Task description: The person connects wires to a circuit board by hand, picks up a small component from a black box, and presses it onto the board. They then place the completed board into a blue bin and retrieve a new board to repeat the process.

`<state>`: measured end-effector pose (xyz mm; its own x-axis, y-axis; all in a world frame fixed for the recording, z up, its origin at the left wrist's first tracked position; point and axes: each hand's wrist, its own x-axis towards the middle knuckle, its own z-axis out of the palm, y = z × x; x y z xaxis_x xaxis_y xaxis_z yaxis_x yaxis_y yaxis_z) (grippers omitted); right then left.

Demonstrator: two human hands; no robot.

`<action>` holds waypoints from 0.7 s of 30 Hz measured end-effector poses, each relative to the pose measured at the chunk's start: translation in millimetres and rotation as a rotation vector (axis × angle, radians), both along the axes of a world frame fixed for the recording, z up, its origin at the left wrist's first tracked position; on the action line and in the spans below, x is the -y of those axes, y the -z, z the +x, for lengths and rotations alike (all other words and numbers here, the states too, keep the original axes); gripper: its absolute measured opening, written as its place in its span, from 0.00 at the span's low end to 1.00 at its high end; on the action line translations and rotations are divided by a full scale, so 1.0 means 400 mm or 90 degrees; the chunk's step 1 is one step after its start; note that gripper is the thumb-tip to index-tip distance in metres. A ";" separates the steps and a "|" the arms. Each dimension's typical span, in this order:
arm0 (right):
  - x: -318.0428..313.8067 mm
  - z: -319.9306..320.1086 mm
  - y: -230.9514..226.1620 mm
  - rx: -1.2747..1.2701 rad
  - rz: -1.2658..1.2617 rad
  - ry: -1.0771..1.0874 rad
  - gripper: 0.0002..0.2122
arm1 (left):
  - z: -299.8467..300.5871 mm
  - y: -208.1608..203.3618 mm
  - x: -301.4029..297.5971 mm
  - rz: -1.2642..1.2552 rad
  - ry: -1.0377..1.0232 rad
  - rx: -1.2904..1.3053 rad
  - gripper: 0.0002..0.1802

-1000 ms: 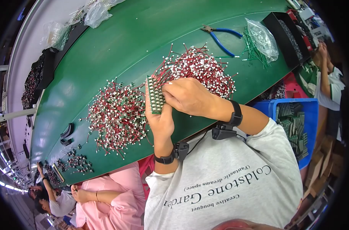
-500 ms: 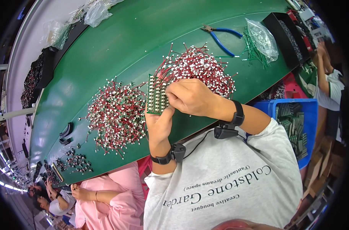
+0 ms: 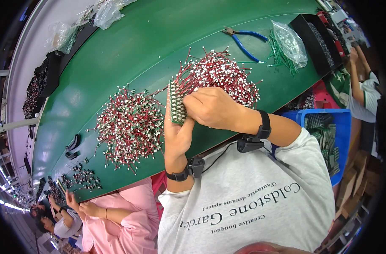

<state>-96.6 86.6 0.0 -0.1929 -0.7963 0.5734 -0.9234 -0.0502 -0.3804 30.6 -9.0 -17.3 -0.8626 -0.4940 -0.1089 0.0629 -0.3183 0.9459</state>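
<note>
In the head view, my left hand [image 3: 178, 137] held a green circuit board [image 3: 177, 103] upright-ish between the thumb and the fingers behind it, over the near part of the green bench [image 3: 116, 51]. The board stood between two heaps: the left pile of red wires and white connectors [image 3: 129, 127], and the right pile of red wires [image 3: 222, 72], a little farther off.

My right hand [image 3: 212, 108] was curled at the board's right side, thumb and fingers drawn in narrow against it. Their tips were hidden, so I could not tell whether they pinched a wire, a small part or nothing.

What had just changed was the board's angle. Half a second earlier its face lay broader to the view; now I had tipped it, so the face looked slimmer and the spiky left edge showed. It had also shifted slightly to the right. My right hand had hardly moved. I took this as a small adjustment within the same handwork, with the left grip remaining firm and the board not released.

On the far right lay blue-handled pliers [image 3: 243, 50], apart from both hands. Nearer on the right, a blue bin [image 3: 344, 139] held more green boards [image 3: 326, 144].
</note>
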 end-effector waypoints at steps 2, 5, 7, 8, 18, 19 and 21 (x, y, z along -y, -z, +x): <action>-0.002 -0.001 0.004 -0.004 0.005 0.028 0.07 | 0.002 0.007 0.013 0.012 0.011 -0.001 0.40; -0.004 0.003 -0.005 0.006 0.024 0.063 0.07 | -0.001 0.002 0.000 -0.008 -0.024 0.026 0.40; -0.005 0.005 -0.010 0.020 0.038 0.072 0.06 | 0.000 -0.001 -0.003 -0.015 -0.028 0.030 0.39; -0.003 0.005 -0.010 0.021 0.029 0.075 0.06 | 0.001 -0.001 -0.001 -0.020 -0.019 0.029 0.38; -0.005 0.001 0.002 0.227 0.048 0.054 0.10 | -0.014 0.001 0.003 0.100 -0.159 -0.055 0.24; -0.008 -0.004 0.006 0.227 0.048 0.054 0.10 | -0.017 -0.004 0.006 0.100 -0.160 -0.055 0.24; -0.013 -0.011 0.015 0.296 0.041 0.027 0.17 | -0.020 -0.010 0.016 0.126 -0.182 -0.083 0.22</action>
